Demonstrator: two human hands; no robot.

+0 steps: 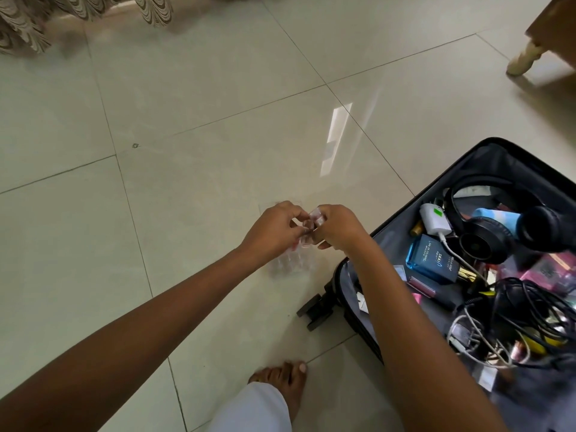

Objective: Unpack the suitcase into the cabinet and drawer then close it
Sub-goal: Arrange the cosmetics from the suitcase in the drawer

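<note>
Suitcase (486, 163): black shell, grey lining, lies open on floor (187, 145) at near right. Still packed: black headphones (486, 241), white charger (434, 221) w/ cable, blue box (431, 258), tangle of black + white cables (511, 319), pink items at right edge (too blurred to ID).

Left grip (274, 229) and right grip (336, 227) meet just left of suitcase's near-left corner. Fingers of both curl in and pinch a clear plastic pack (293, 265) at its top. Pack is see-through w/ moulded pockets, lower part shows below left grip. Cannot tell if it touches floor.

Bare foot (280, 381) near, centre. Furniture leg (523, 59) far right, curtain hem (25, 23) far left.
</note>
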